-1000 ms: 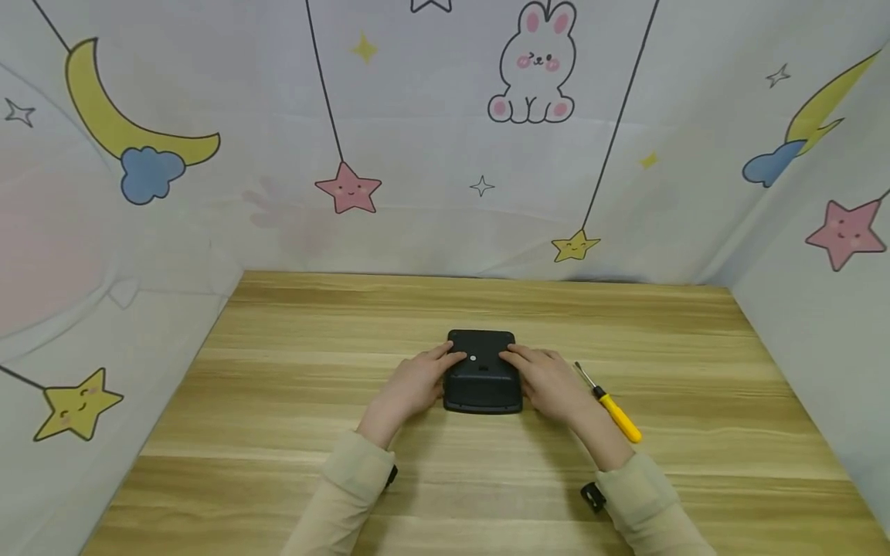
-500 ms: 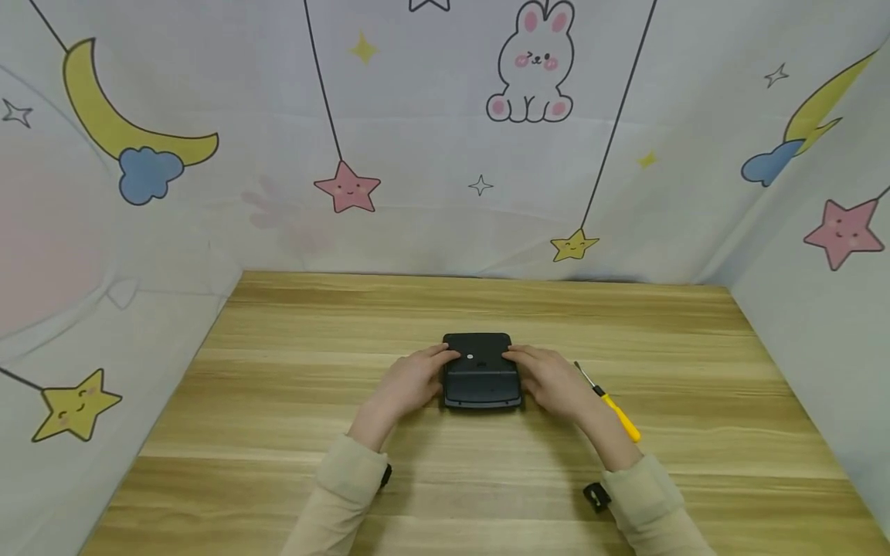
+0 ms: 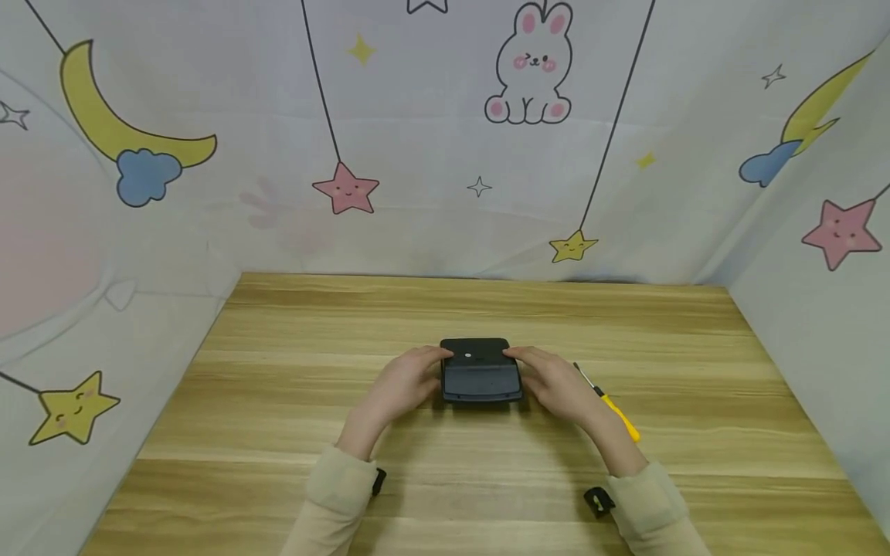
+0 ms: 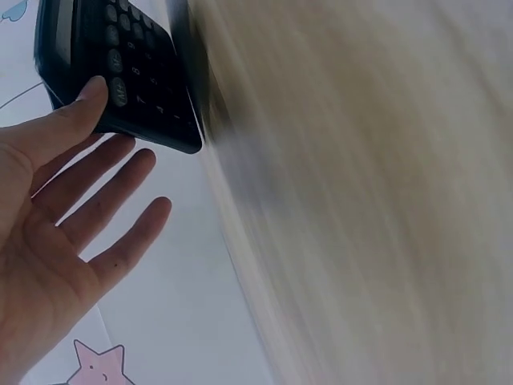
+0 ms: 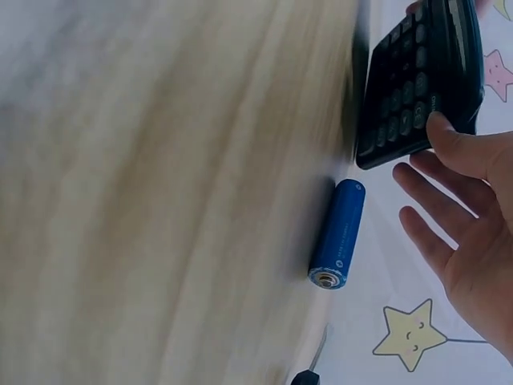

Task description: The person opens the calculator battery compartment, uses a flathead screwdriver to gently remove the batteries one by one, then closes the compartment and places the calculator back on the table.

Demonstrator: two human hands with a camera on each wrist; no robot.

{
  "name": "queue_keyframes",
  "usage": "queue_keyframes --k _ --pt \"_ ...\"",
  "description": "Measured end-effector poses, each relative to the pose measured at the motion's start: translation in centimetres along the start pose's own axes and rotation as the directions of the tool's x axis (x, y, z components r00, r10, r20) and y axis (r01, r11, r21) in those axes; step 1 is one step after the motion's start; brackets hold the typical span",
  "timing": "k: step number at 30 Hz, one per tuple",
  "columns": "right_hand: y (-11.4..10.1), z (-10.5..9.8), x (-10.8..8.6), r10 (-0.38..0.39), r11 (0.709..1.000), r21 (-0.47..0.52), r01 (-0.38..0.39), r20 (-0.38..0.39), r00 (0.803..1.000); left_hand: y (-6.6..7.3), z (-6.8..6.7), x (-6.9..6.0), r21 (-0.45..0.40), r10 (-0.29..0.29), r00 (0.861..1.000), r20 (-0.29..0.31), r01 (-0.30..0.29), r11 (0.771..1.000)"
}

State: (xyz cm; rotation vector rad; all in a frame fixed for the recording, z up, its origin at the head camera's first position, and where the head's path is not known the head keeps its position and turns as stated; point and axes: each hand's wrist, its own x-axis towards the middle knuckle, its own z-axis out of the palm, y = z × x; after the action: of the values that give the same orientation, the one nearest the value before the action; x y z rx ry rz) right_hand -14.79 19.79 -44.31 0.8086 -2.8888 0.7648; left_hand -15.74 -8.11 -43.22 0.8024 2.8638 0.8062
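A black calculator point(image 3: 481, 382) is held back side up, with its near edge tilted up from the table. My left hand point(image 3: 403, 382) grips its left side and my right hand point(image 3: 558, 386) its right side. In the left wrist view, the left thumb presses the key face of the calculator point(image 4: 140, 80), while some fingers extend past its edge. The right wrist view has the right thumb at a corner of the calculator point(image 5: 405, 92). Beside the right hand lies a blue battery point(image 5: 338, 233) on the table; the head view does not show it.
A screwdriver point(image 3: 621, 418) with a yellow handle lies on the wooden table point(image 3: 313, 324), right of my right hand. A white cloth point(image 3: 417, 232) printed with stars, a moon and a rabbit hangs behind and at both sides.
The calculator has tilted, its near edge rising toward me, so its back looks foreshortened. Both hands keep their grip and have shifted slightly with it. The screwdriver stays put.
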Motion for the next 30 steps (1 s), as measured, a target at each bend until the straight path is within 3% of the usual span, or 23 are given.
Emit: queue_keyframes --k 12,21,30 --pt "-0.2 -0.7 0.1 0.011 0.996 0.094 -0.009 -0.022 1.000 0.0 -0.6 -0.2 -0.098 -0.023 0.997 -0.068 0.017 0.995" --pt "-0.2 -1.3 0.5 0.022 0.981 0.196 -0.007 -0.075 0.997 0.1 -0.8 0.0 -0.234 -0.067 0.991 -0.117 0.038 0.971" --pt "0.2 -1.7 1.2 0.059 0.964 0.264 -0.031 -0.097 0.994 0.9 -1.1 0.7 -0.227 -0.112 0.978 -0.177 0.070 0.971"
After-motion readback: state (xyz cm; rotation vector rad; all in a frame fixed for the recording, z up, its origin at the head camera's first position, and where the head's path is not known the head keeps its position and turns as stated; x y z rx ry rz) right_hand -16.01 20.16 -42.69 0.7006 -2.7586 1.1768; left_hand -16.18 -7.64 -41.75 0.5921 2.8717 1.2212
